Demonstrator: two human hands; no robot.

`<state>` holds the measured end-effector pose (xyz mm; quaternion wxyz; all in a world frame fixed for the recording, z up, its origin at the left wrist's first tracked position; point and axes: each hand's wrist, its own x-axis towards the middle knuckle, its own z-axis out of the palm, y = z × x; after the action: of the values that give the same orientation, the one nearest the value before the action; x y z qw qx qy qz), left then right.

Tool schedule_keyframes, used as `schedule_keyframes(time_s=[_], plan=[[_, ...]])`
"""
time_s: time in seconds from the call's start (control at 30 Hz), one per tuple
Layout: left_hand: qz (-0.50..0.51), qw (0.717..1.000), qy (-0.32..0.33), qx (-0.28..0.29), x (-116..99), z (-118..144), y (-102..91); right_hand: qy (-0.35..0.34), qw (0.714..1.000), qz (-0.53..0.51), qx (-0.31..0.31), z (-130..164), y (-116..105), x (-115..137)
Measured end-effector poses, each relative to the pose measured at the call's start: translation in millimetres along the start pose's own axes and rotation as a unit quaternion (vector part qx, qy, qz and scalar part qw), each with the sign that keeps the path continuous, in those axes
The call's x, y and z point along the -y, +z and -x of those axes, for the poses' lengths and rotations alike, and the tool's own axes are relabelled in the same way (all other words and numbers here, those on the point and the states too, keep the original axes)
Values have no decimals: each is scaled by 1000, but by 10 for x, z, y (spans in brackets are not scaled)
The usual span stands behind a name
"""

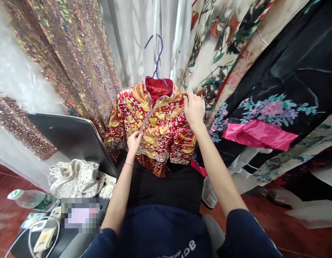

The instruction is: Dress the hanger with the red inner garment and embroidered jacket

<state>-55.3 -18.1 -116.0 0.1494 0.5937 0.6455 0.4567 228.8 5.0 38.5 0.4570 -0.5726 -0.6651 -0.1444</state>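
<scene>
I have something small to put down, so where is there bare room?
Bare red floor shows at lower right, between the right sleeve and the white fabric. There's also open black cloth below the red jacket, between the forearms, probably a lap, so less steady. Lower left is crowded with the bottle, spotted cloth and pale block.

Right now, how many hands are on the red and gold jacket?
2: the left hand pinches the front opening of the jacket, and the right hand holds its shoulder on the picture's right. No other hands show.
</scene>
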Motion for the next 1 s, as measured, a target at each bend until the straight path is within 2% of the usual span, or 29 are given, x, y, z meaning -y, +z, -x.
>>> schedule_keyframes(time_s=[0.1,0.23,0.3,0.37,0.47,0.53,0.57,0.63,0.7,0.77,0.83,0.9,1.0], plan=[[26,999,21,19,49,123,101,-26,999,41,-13,144,7,95],[54,996,56,45,51,205,240,-78,992,98,21,357,18,224],[62,994,84,46,12,195,258,-84,990,109,32,392,22,260],[64,992,107,24,-70,129,211,-93,989,107,45,351,0,294],[35,983,164,-76,-315,-113,-9,-156,979,90,99,183,-87,370],[-5,962,225,-157,-550,-366,-234,-204,965,76,144,51,-148,433],[-29,951,254,-175,-674,-510,-354,-216,961,73,159,-9,-168,463],[-76,939,287,-175,-896,-806,-573,-217,958,75,171,-112,-182,505],[-113,938,303,-124,-1044,-1072,-733,-207,961,71,168,-204,-176,520],[-142,940,306,-56,-1108,-1269,-833,-202,966,49,151,-306,-181,506],[-161,940,301,-27,-1120,-1385,-908,-190,975,12,116,-431,-220,471],[-166,941,293,-42,-1116,-1435,-988,-161,984,-28,66,-561,-285,420],[-148,947,264,-108,-1097,-1439,-1119,-118,991,-58,8,-661,-345,340]])
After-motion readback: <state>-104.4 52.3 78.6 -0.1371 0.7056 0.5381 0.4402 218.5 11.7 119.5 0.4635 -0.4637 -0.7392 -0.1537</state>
